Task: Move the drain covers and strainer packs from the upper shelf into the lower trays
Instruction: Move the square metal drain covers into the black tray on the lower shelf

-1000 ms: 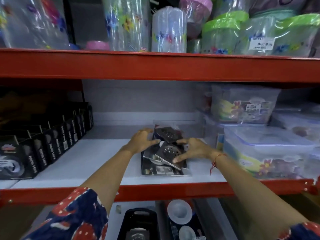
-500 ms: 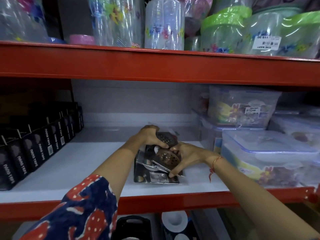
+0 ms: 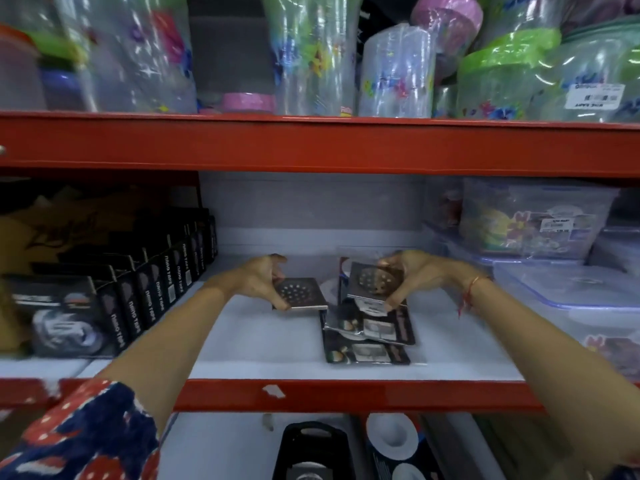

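Your hands have drawn apart since a moment ago, each lifting a square drain cover off the pile. Nearest you, below the red shelf edge (image 3: 346, 393), sit a black tray (image 3: 311, 452) and white strainer packs (image 3: 393, 441). On the white shelf (image 3: 259, 341), dark packs (image 3: 369, 336) lie near the front edge. Above them your left hand (image 3: 259, 278) grips one cover (image 3: 299, 292); your right hand (image 3: 412, 275) pinches another (image 3: 375, 280). Black boxes (image 3: 114, 292) line the left edge, clear tubs (image 3: 554, 244) the right.

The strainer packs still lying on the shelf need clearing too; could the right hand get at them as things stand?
Probably not yet: the right hand already holds a square drain cover. The strainer packs lie uncovered just below it, so the path is open once that hand is free.
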`<act>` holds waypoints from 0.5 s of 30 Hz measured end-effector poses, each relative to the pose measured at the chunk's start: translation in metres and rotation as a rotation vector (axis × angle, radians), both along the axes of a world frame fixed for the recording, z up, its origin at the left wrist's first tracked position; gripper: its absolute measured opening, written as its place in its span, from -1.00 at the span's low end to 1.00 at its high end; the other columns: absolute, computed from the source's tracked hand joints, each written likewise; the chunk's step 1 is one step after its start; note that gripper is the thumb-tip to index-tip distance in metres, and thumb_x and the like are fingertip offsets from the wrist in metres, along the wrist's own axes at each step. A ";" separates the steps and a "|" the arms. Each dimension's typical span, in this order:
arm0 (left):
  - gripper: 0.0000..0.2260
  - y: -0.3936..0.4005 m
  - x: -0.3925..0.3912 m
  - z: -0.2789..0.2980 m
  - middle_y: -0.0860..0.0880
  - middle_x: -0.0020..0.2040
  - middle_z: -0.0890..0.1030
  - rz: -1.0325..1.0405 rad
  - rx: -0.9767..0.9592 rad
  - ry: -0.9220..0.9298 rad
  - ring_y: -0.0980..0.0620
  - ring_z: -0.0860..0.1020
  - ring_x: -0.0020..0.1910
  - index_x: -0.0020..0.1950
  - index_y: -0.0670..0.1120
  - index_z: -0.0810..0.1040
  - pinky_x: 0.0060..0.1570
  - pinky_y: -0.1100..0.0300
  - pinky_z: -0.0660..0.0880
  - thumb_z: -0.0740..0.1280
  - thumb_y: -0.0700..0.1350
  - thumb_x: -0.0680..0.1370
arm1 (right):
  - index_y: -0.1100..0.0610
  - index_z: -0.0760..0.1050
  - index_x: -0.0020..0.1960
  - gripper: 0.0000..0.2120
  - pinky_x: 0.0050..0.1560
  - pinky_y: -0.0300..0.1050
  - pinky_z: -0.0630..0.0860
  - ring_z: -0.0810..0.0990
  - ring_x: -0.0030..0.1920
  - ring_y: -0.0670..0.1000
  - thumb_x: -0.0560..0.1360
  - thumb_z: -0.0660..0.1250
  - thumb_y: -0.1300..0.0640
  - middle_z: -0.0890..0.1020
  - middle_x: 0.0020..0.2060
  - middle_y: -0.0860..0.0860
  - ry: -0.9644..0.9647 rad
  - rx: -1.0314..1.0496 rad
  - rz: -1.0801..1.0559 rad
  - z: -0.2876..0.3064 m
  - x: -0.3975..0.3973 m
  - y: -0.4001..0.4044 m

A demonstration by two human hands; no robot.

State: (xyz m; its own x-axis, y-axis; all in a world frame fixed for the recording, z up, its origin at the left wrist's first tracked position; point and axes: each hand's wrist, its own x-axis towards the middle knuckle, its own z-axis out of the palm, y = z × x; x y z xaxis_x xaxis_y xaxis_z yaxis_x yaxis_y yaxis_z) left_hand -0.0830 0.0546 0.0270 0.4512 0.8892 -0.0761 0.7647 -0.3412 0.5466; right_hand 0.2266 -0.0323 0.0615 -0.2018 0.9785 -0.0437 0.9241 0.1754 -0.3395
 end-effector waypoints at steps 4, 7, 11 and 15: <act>-0.14 -0.019 -0.033 -0.018 0.02 0.40 0.38 -0.046 -0.067 0.029 0.09 0.36 0.37 0.45 -0.13 0.29 0.33 0.30 0.26 0.61 -0.15 0.22 | 0.12 0.49 0.22 -0.31 0.31 -0.08 0.43 0.56 0.20 0.03 0.17 0.61 -0.07 0.61 0.14 -0.08 0.014 -0.032 0.094 -0.007 -0.062 0.012; -0.03 -0.023 -0.053 -0.031 0.01 0.36 0.47 -0.040 -0.113 -0.005 0.07 0.39 0.36 0.49 -0.08 0.15 0.37 0.24 0.24 0.61 -0.17 0.21 | 0.07 0.51 0.12 -0.40 0.30 -0.03 0.43 0.58 0.16 0.04 0.16 0.61 -0.09 0.63 0.12 -0.02 0.020 -0.113 0.154 -0.029 -0.104 0.026; 0.04 -0.024 -0.071 -0.039 -0.03 0.38 0.47 -0.025 -0.165 -0.024 0.04 0.36 0.40 0.53 -0.01 0.01 0.33 0.25 0.22 0.60 -0.20 0.23 | 0.06 0.31 0.41 -0.07 0.42 -0.10 0.28 0.40 0.37 -0.01 0.15 0.60 -0.12 0.44 0.36 -0.07 0.039 -0.200 0.160 -0.050 -0.144 0.035; 0.08 -0.024 -0.082 -0.046 -0.05 0.49 0.32 -0.026 -0.196 0.000 0.00 0.26 0.47 0.54 0.10 -0.03 0.41 0.18 0.21 0.61 -0.13 0.22 | 0.13 0.12 0.52 0.08 0.49 -0.13 0.19 0.32 0.45 -0.01 0.18 0.61 -0.08 0.32 0.48 -0.01 0.059 -0.240 0.157 -0.060 -0.166 0.040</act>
